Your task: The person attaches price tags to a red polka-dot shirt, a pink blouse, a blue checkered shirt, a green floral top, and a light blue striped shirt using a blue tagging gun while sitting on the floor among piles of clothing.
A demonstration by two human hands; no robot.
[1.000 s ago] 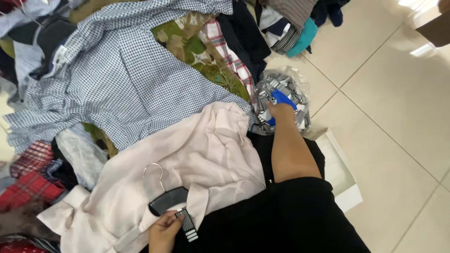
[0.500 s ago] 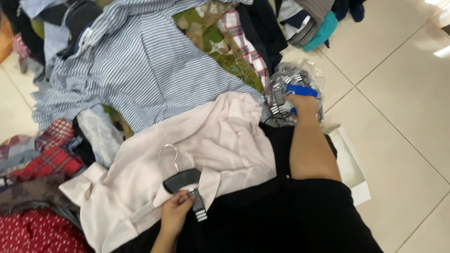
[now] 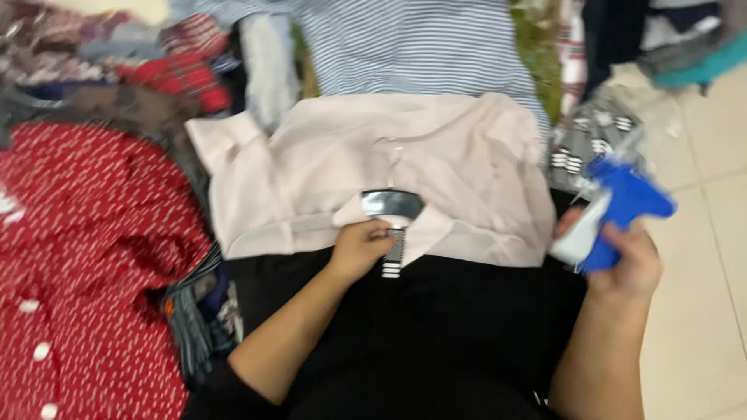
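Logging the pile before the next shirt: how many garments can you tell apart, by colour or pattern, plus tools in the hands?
Pale pink shirt: 1
Blue-striped shirt: 1
Red dotted shirt: 1
Blue tagging gun: 1
Total: 4; the blurred heaps behind cannot be counted.

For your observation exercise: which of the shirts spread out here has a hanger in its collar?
The pale pink shirt: a dark hanger sits in its collar; the others lie without one.

Tiled floor (image 3: 700, 327); heaped clothes (image 3: 93, 257)
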